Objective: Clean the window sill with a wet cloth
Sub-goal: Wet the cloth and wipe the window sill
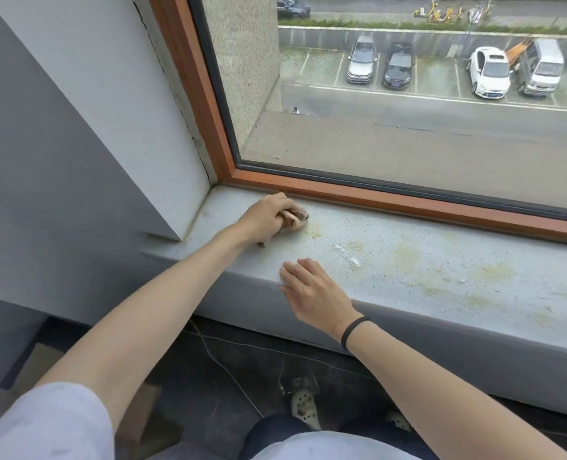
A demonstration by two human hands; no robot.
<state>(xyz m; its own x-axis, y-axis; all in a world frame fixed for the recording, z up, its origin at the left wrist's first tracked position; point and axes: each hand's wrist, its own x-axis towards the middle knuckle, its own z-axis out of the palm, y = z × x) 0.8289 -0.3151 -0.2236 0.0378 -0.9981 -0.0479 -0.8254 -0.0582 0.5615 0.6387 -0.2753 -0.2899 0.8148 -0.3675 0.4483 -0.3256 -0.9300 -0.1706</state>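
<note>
The grey window sill (425,260) runs from the left corner to the right edge, speckled with yellowish stains and white crumbs. My left hand (269,215) is near the sill's far left, close to the wooden frame, closed around a bunched brownish patterned cloth (297,219) pressed on the surface. A corner of the cloth pokes out under the wrist. My right hand (312,288) rests flat on the sill's front edge, fingers apart, holding nothing. It wears a black band at the wrist.
A brown wooden window frame (408,202) borders the sill at the back, with glass above it. A grey wall (59,177) closes the left side. Below are a dark floor, a thin cable (222,366) and my shoes.
</note>
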